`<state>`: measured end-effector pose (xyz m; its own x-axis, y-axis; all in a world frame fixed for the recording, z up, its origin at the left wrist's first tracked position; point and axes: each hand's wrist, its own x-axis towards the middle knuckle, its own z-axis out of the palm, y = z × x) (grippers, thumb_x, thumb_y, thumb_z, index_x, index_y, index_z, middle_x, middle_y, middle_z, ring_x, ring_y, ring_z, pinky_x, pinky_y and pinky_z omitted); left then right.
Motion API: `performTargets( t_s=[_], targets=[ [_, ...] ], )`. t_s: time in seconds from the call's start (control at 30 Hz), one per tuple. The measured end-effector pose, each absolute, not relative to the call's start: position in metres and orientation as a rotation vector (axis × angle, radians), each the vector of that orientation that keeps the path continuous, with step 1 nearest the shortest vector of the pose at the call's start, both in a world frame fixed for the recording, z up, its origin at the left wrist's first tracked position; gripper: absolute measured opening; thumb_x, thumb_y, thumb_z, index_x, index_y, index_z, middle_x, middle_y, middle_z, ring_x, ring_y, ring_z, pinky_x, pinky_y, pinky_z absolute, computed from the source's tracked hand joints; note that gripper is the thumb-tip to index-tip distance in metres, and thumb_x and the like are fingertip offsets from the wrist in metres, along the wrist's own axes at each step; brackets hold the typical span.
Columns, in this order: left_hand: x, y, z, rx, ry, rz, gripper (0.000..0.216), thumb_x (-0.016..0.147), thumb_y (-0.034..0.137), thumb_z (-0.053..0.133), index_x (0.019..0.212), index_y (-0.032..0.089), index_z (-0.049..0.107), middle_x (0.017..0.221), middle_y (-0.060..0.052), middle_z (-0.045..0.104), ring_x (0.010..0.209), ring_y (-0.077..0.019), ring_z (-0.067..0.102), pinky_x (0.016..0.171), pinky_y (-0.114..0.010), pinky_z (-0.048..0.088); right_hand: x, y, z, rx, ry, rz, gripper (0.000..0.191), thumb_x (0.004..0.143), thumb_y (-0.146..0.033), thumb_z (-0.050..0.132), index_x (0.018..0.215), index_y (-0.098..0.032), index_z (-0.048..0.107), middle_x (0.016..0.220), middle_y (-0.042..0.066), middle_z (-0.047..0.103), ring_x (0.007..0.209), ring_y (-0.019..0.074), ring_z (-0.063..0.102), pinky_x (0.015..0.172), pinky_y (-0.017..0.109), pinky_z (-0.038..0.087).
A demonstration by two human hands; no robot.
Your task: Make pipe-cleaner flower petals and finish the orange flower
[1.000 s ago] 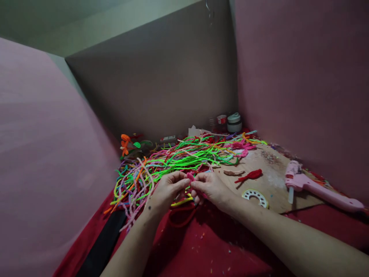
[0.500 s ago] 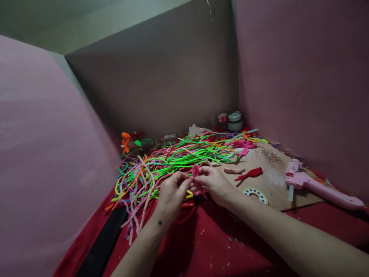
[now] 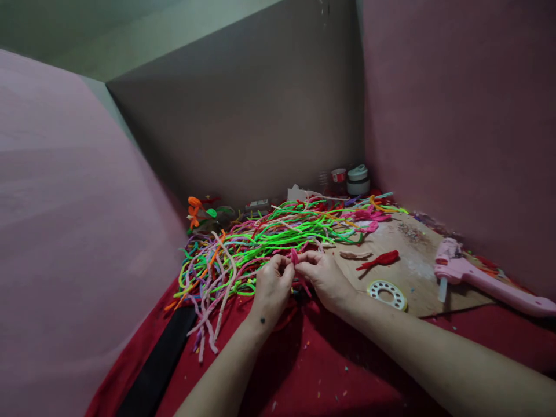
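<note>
one pink piece (image 3: pixel 294 255) is held tip up in the head view, pinched by the closed thumb and forefinger of both the left hand (image 3: pixel 273 286) and the right hand (image 3: pixel 326 279), at the near edge of a heap of fuzzy stems (image 3: pixel 278 237) dominated by bright green. to the right, a board (image 3: pixel 421 292) is topped by a red piece (image 3: pixel 384 259), a brown piece (image 3: pixel 355 255) and, near the right forearm, a disc (image 3: pixel 398 299) pierced with holes. a pink glue gun (image 3: pixel 486 281) is laid at the board's right side. red cloth (image 3: pixel 339 359) is spread in front, flecked with scraps. at the back, an orange flower (image 3: pixel 194 211) is seen left, a lidded jar (image 3: pixel 358 180) right.
</note>
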<state>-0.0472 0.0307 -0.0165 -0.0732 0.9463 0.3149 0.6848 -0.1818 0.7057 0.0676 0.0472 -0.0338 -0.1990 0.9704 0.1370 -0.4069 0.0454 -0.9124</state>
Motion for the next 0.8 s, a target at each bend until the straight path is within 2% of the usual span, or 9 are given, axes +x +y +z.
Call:
performTargets(
  t_s=[0.13,0.27,0.33,0.47,0.57,0.63,0.7,0.8],
  targets=[
    [-0.044,0.028,-0.016,1.998,1.779,1.126,0.012,0.072,0.024,0.046,0.067,0.016,0.054,0.057,0.003,0.051,0.052,-0.0092,0.043,0.053,-0.021,0.033,0.070,0.046,-0.030,-0.770,-1.143,1.372,0.019,0.062,-0.031,0.063,0.060,-0.013,0.056,0.058,-0.003,0.049,0.057,0.0091,0.041,0.054,0.023,0.033],
    [-0.038,0.027,-0.010,1.853,1.741,1.132,0.013,0.069,0.026,0.049,0.064,0.015,0.055,0.056,0.002,0.052,0.051,-0.0088,0.043,0.051,-0.021,0.033,0.072,0.046,-0.029,-0.804,-1.164,1.310,0.019,0.064,-0.032,0.061,0.060,-0.013,0.059,0.058,-0.003,0.050,0.057,0.0099,0.042,0.056,0.023,0.034],
    [-0.036,0.027,-0.005,1.704,1.688,1.122,0.012,0.066,0.026,0.051,0.060,0.015,0.052,0.051,0.004,0.048,0.045,-0.0071,0.039,0.046,-0.020,0.030,0.072,0.047,-0.030,-0.796,-1.163,1.294,0.019,0.065,-0.032,0.061,0.060,-0.013,0.059,0.057,-0.003,0.049,0.057,0.0099,0.042,0.056,0.023,0.034],
    [-0.037,0.028,0.004,1.290,1.482,1.051,0.011,0.063,0.025,0.053,0.059,0.017,0.047,0.040,0.010,0.030,0.033,-0.0037,0.022,0.036,-0.018,0.018,0.073,0.047,-0.031,-0.770,-1.158,1.314,0.021,0.063,-0.033,0.063,0.059,-0.013,0.060,0.057,-0.002,0.051,0.057,0.0097,0.042,0.056,0.023,0.034],
    [-0.041,0.030,0.005,1.138,1.340,0.991,0.010,0.062,0.024,0.054,0.062,0.018,0.046,0.040,0.011,0.028,0.031,-0.0031,0.017,0.034,-0.018,0.015,0.075,0.047,-0.029,-0.747,-1.094,1.390,0.022,0.059,-0.034,0.067,0.059,-0.013,0.061,0.058,-0.002,0.053,0.057,0.0096,0.043,0.056,0.023,0.036],
    [-0.042,0.031,0.003,1.223,1.385,1.037,0.013,0.063,0.025,0.056,0.063,0.017,0.047,0.043,0.010,0.033,0.033,-0.0033,0.024,0.035,-0.018,0.019,0.076,0.047,-0.026,-0.733,-1.023,1.446,0.022,0.057,-0.034,0.068,0.060,-0.013,0.063,0.058,-0.001,0.055,0.057,0.0101,0.045,0.057,0.024,0.037],
    [-0.042,0.032,0.000,1.428,1.477,1.194,0.016,0.063,0.027,0.061,0.068,0.015,0.051,0.053,0.006,0.045,0.041,-0.0045,0.037,0.040,-0.017,0.029,0.077,0.047,-0.024,-0.731,-0.968,1.474,0.020,0.056,-0.032,0.069,0.062,-0.013,0.065,0.059,0.000,0.057,0.058,0.0107,0.048,0.060,0.025,0.039],
    [-0.042,0.030,-0.005,1.675,1.459,1.332,0.030,0.065,0.027,0.064,0.091,0.015,0.055,0.085,-0.002,0.058,0.061,-0.0076,0.050,0.053,-0.019,0.040,0.077,0.048,-0.022,-0.719,-0.934,1.471,0.017,0.055,-0.029,0.070,0.061,-0.013,0.065,0.060,0.000,0.058,0.060,0.0114,0.050,0.062,0.026,0.040]
  ],
)
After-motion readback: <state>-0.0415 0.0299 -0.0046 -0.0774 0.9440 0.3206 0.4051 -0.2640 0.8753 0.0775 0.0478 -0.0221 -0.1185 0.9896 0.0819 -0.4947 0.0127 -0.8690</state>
